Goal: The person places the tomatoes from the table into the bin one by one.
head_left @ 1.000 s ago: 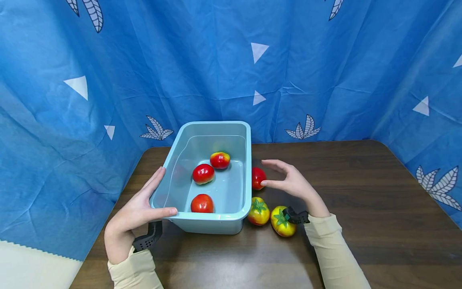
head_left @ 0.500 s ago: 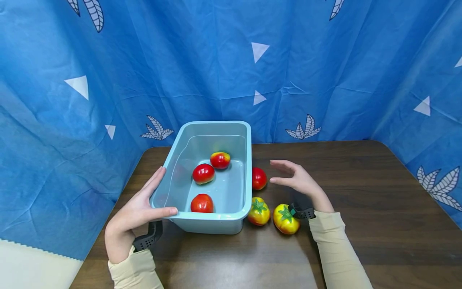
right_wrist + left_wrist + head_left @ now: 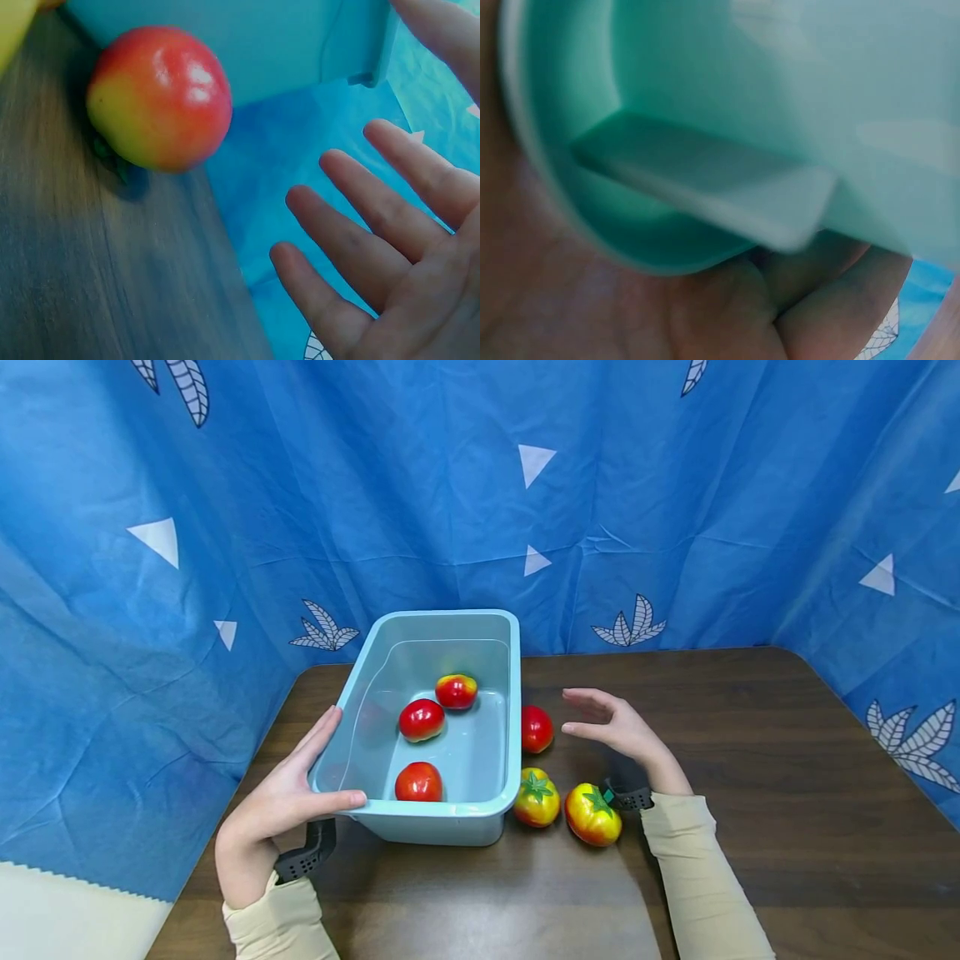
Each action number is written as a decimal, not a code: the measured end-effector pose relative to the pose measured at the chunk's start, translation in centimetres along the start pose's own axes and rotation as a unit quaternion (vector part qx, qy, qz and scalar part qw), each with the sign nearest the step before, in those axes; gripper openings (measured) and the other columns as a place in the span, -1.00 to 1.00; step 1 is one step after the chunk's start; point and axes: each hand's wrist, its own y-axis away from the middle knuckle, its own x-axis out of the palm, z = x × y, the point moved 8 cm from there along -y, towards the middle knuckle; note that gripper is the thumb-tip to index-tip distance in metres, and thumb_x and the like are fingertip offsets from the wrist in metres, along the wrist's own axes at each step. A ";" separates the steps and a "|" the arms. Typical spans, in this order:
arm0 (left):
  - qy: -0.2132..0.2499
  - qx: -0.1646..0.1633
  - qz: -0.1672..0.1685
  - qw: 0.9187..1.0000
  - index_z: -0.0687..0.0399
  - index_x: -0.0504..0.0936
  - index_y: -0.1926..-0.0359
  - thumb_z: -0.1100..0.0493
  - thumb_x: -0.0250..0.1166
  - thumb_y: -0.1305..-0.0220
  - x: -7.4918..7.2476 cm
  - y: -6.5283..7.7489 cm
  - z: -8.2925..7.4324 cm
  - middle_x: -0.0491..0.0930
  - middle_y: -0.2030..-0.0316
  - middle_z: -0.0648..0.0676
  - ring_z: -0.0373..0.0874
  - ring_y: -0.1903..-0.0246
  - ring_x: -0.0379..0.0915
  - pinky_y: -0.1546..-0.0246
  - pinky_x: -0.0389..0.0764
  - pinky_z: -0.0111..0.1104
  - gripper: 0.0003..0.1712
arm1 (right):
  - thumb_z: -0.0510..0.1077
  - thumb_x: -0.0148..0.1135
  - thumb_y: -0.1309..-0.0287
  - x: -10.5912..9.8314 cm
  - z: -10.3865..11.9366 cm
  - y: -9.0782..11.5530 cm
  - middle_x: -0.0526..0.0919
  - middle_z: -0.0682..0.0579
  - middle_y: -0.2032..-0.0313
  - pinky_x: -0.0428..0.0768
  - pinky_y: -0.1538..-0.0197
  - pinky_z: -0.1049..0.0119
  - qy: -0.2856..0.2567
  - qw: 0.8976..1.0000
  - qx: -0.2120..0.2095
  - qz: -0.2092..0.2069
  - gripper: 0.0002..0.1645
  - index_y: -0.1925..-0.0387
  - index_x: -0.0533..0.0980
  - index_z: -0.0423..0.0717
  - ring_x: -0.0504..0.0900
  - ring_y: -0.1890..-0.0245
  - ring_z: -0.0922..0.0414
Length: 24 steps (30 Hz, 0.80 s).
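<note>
My left hand point(image 3: 285, 793) rests on the near-left corner of a light blue plastic bin point(image 3: 438, 808), fingers straight along its left side and thumb on the front rim. In the left wrist view, fingers point(image 3: 735, 307) lie against the outside, under the rim. Three red tomatoes, one of them this tomato point(image 3: 422, 720), lie inside. My right hand point(image 3: 618, 727) hovers right of the bin with its fingers spread and nothing held. Nearest to it is a glossy red tomato point(image 3: 536, 729), red and yellow in the right wrist view, against the bin's right wall.
Two more yellow-red tomatoes with green leafy tops, a left one point(image 3: 537, 798) and a right one point(image 3: 592, 815), sit near the bin's front right corner. A dark wooden table point(image 3: 750, 777) bears everything. Blue patterned cloth point(image 3: 465, 485) hangs behind and at both sides.
My right hand has drawn slightly right, away from the red tomato beside the bin. The rightmost yellow-red tomato has shifted and turned a little. My left hand has stayed on the bin.
</note>
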 end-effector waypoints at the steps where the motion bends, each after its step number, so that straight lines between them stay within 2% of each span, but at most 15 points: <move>1: 0.002 -0.001 0.000 1.000 -0.21 -0.13 -0.38 0.11 0.42 0.12 0.0 0.0 0.0 -0.24 -0.35 -0.07 0.09 -0.22 -0.15 0.01 0.25 0.13 0.14 | 0.07 0.29 0.05 0.0 0.0 0.0 0.36 -0.01 -0.15 0.32 -0.07 -0.05 0.000 1.000 -0.001 0.001 -0.27 -0.18 0.30 0.00 0.31 -0.14 -0.02; 10: 0.007 0.002 0.001 1.000 -0.21 -0.14 -0.38 0.13 0.42 0.11 0.1 0.0 0.1 -0.24 -0.36 -0.05 0.10 -0.22 -0.14 -0.01 0.23 0.14 0.14 | 0.02 0.28 0.02 0.5 -0.1 -0.3 0.32 -0.09 -0.17 0.29 -0.10 -0.04 -0.008 1.000 0.006 0.016 -0.27 -0.19 0.28 -0.05 0.27 -0.16 -0.07; 17: 0.005 0.000 0.001 1.000 -0.21 -0.13 -0.38 0.12 0.42 0.12 0.1 -0.1 0.0 -0.23 -0.35 -0.07 0.09 -0.22 -0.14 0.01 0.24 0.15 0.14 | -0.07 0.25 -0.02 0.9 1.8 0.1 0.30 -0.21 -0.17 0.29 -0.09 -0.05 -0.016 0.999 0.013 0.025 -0.30 -0.19 0.25 -0.20 0.27 -0.15 -0.13; 20: 0.006 -0.001 0.002 1.000 -0.22 -0.13 -0.38 0.12 0.42 0.11 0.1 -0.1 0.0 -0.23 -0.35 -0.06 0.10 -0.21 -0.13 0.03 0.26 0.15 0.14 | -0.06 0.26 -0.01 1.1 1.0 -0.3 0.30 -0.20 -0.17 0.30 -0.09 -0.04 -0.023 0.999 0.018 0.027 -0.30 -0.18 0.27 -0.19 0.27 -0.15 -0.13; 24: -0.003 0.007 0.002 1.000 -0.20 -0.14 -0.38 0.12 0.42 0.11 0.0 -0.1 -0.1 -0.24 -0.36 -0.04 0.11 -0.21 -0.13 0.03 0.24 0.16 0.13 | -0.01 0.29 0.02 1.5 -1.3 -1.2 0.32 -0.15 -0.16 0.33 -0.09 0.03 -0.028 0.999 0.011 0.033 -0.26 -0.19 0.27 -0.14 0.29 -0.15 -0.07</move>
